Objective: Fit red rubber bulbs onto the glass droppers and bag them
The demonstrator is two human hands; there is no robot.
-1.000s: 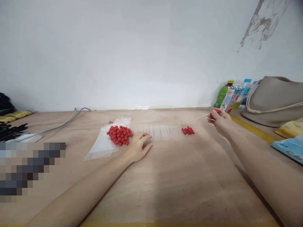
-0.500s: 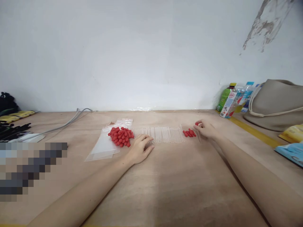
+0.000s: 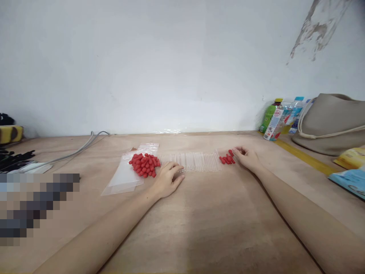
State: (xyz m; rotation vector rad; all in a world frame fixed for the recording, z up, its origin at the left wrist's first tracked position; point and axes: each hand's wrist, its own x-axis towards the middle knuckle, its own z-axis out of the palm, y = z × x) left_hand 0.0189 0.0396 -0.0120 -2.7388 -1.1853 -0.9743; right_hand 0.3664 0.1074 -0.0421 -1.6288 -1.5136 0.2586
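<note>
My right hand (image 3: 245,158) is closed in a pinch on the end of a red rubber bulb (image 3: 230,152), right above a small group of similar red bulbs (image 3: 227,159) on the table. The bulbs look like dropper bulbs. Left of that group lies a long row of thin clear tubes (image 3: 196,162), side by side. Palm down at the row's near left end, my left hand (image 3: 169,179) is open, its fingers apart over the tubes. Beside it a big heap of red bulbs (image 3: 145,165) rests on clear plastic bags (image 3: 121,182).
At the back right stand several drink bottles (image 3: 273,121) and a grey bag (image 3: 330,123). Yellow and blue packets (image 3: 349,180) lie at the right edge. A grey cable (image 3: 76,150) runs across the back left, near dark items. A pixelated patch covers part of the left side.
My right hand has moved left with the red bulb, bringing it to the small group. My left hand stays in place. The view has shifted slightly.
</note>
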